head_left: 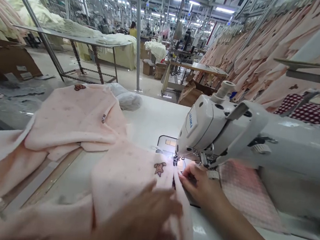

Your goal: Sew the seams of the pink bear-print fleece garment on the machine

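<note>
White table (150, 124), head view: smooth strip shows up to far edge, between soft, rumpled pink cloth (131, 165) and glossy machine (202, 121). Cloth reaches presser foot (175, 161). Left hand (152, 207) blurred, half-open on cloth, grip unclear; right hand (199, 181) pinches cloth's edge.

Left hand (150, 207) all blur here, its fingers (169, 202) smeared, any grip unreadable! Pink fabric (131, 170) runs out past the left and bottom edges, the sewing machine (287, 146) is sliced by the right, and that distant person (133, 31) is too tiny to read.
</note>
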Demonstrator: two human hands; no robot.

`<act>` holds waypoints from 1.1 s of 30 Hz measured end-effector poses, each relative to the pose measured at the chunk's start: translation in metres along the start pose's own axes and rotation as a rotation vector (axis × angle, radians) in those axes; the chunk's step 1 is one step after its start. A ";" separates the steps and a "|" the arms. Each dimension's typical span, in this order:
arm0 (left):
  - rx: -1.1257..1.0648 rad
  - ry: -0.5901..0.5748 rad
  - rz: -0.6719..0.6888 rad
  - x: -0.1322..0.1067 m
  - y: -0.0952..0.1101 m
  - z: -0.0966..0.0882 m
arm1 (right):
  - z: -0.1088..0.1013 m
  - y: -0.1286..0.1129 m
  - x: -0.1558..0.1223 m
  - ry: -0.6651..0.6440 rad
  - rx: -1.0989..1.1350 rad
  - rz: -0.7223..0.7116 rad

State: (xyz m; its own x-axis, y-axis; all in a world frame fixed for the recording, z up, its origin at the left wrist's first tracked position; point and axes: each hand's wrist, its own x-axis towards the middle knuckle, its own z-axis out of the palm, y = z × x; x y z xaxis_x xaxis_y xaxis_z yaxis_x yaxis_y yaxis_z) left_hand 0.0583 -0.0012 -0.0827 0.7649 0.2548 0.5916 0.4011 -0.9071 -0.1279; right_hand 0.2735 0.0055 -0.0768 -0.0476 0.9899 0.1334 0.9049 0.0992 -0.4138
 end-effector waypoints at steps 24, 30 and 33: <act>-0.301 -0.352 -0.209 0.032 -0.040 0.030 | -0.003 -0.001 -0.040 -0.095 -0.475 -0.330; -0.304 -0.371 -0.245 0.040 -0.047 0.034 | -0.009 0.005 -0.027 -0.123 -0.418 -0.289; -0.323 -0.362 -0.271 0.046 -0.053 0.037 | -0.012 0.008 -0.017 -0.166 -0.377 -0.224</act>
State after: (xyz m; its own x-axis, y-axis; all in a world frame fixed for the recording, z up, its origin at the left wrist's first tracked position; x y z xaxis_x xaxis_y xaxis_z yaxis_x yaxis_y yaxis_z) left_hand 0.0907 0.0706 -0.0781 0.8030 0.5405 0.2511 0.4762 -0.8352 0.2750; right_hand 0.2864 -0.0117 -0.0710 -0.2980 0.9543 0.0237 0.9539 0.2986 -0.0307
